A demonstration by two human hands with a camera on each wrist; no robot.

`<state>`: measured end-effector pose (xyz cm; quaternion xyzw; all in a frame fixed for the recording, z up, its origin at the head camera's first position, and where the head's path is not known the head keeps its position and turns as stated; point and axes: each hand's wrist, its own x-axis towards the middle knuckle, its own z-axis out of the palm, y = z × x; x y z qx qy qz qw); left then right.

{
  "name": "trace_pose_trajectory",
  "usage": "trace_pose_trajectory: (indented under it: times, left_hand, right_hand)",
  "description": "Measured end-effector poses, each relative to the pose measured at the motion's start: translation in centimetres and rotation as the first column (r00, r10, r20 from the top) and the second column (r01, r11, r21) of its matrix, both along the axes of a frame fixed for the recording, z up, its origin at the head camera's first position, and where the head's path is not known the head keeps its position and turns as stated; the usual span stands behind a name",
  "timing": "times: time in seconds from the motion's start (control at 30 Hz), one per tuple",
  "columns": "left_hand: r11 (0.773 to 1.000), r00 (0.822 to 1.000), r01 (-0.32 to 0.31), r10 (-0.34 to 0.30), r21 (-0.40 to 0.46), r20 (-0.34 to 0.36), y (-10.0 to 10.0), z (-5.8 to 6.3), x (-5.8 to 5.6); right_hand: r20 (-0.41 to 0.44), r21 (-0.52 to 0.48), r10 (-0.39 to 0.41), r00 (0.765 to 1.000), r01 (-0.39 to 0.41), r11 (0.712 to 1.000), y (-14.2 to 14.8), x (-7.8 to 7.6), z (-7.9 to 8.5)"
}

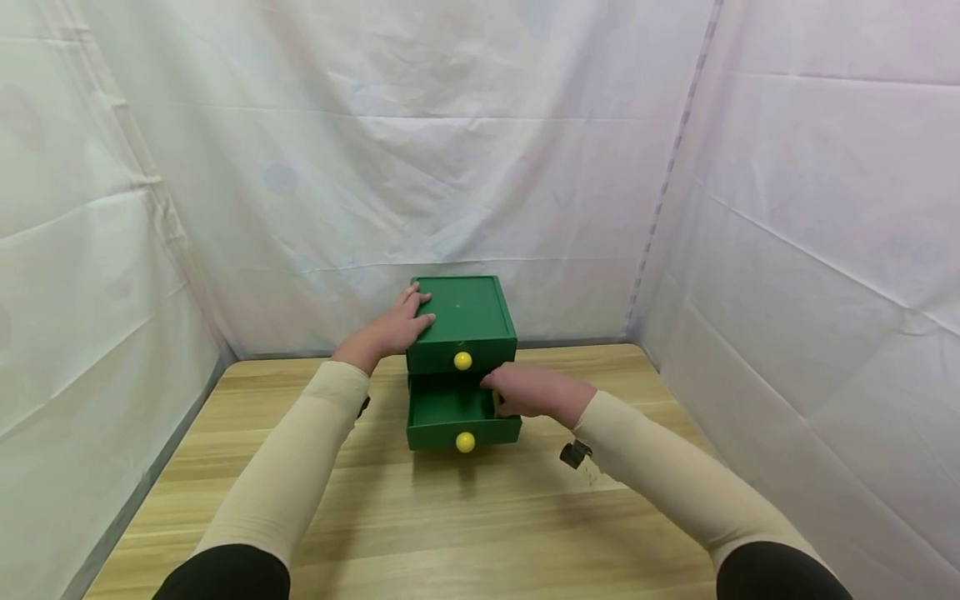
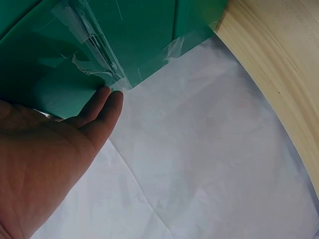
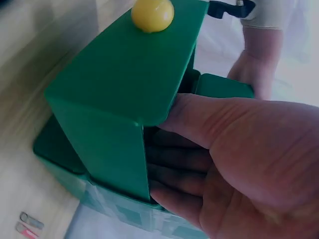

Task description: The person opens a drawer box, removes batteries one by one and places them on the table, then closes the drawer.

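Observation:
A green drawer cabinet [image 1: 465, 308] with yellow knobs stands on the table. Its lower drawer [image 1: 442, 437] is pulled out; the upper one [image 1: 435, 358] is closed. On the cabinet's top left edge rests my left hand [image 1: 401, 325], fingers spread; clear tape shows beside its fingertips in the left wrist view. My right hand [image 1: 536, 390] reaches over the right side of the lower drawer, fingers inside. In the right wrist view its fingertips are hidden in the drawer's shadow. A small yellowish patch [image 1: 497, 400] shows by those fingers; I cannot tell whether they hold it.
Two small flat items, one grey [image 3: 32, 219] and one red [image 3: 26, 230], lie on the table beside the cabinet. White cloth [image 1: 487, 183] hangs behind the wooden table [image 1: 450, 533] and on both sides.

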<state>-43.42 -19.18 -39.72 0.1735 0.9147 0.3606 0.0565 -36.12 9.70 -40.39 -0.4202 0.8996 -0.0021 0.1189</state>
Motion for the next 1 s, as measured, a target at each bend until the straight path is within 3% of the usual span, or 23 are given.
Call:
trace_pose_trajectory:
  times: [0.13,0.23,0.47,1.0]
  left_hand:
    - [1.000,1.000,-0.001,0.001,0.000,0.005,-0.2,-0.5,-0.7]
    - [1.000,1.000,0.003,-0.003,0.000,0.005,-0.3,-0.7,-1.1]
    - [1.000,1.000,0.003,-0.003,-0.006,0.007,-0.1,-0.1,-0.2]
    - [1.000,1.000,0.000,0.000,0.001,-0.014,-0.2,0.0,0.0]
  right_hand:
    - [-0.005,0.045,0.020,1.000,-0.019,0.999,-0.5,-0.3,0.2]
    - [-0.058,0.101,0.030,0.998,-0.024,0.995,-1.0,-0.4,0.0]
    - [-0.166,0.258,0.033,0.986,0.011,0.966,-2.3,-0.2,-0.4]
    - [-0.343,0.391,0.174,0.923,-0.028,0.920,-3.1,-0.5,-1.7]
